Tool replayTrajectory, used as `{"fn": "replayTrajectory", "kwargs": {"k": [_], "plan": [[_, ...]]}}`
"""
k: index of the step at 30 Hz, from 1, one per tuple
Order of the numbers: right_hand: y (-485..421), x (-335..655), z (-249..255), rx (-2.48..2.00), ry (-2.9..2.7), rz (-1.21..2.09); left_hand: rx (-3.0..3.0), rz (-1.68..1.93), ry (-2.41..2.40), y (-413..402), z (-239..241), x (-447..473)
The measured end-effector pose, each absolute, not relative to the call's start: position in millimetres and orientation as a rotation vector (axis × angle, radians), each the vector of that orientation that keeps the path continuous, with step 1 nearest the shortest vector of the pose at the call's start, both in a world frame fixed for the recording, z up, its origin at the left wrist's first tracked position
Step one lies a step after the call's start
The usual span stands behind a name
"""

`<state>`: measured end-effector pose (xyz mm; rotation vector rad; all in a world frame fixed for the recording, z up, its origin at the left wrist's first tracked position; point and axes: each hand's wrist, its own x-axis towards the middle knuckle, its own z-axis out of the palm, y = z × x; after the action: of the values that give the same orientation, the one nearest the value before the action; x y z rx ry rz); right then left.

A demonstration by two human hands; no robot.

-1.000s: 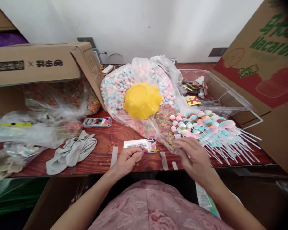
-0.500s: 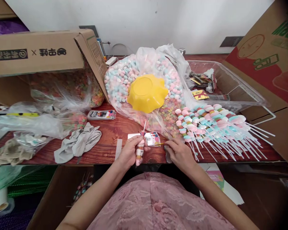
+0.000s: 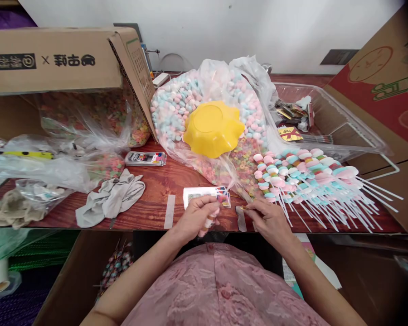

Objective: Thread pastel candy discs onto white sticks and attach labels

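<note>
My left hand [image 3: 196,218] is closed around a wrapped marshmallow candy stick [image 3: 209,222], its pink and white pieces showing below my fingers near the table's front edge. To the right, my right hand [image 3: 268,221] pinches a thin gold twist tie [image 3: 244,207] between thumb and fingertips, apart from the candy. Printed white cards [image 3: 190,192] lie just beyond my left hand. Beside my right hand is a heap of marshmallow skewers [image 3: 302,172] on white sticks.
A yellow scalloped bowl [image 3: 212,129] lies upside down on a bag of marshmallows [image 3: 177,106]. A clear plastic bin [image 3: 353,129] stands at right, a cardboard box [image 3: 71,59] at left. Grey gloves [image 3: 114,199] and a small clear pack [image 3: 145,158] rest on the table [image 3: 153,185].
The candy stick has tipped from upright, and its stick end is now hidden by my left hand, which has shifted right. My right hand has drawn slightly right with the twist tie.
</note>
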<state>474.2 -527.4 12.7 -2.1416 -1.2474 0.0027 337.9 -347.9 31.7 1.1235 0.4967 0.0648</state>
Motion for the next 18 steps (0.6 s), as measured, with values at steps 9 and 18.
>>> {"fn": "replayTrajectory", "kwargs": {"k": [9, 18], "plan": [[-516, 448, 39, -1.946, -1.317, 0.174, 1.572, 0.013, 0.173, -362, 42, 344], [-518, 445, 30, -1.412, -0.643, 0.939, 1.354, -0.095, 0.451, -362, 52, 331]]}}
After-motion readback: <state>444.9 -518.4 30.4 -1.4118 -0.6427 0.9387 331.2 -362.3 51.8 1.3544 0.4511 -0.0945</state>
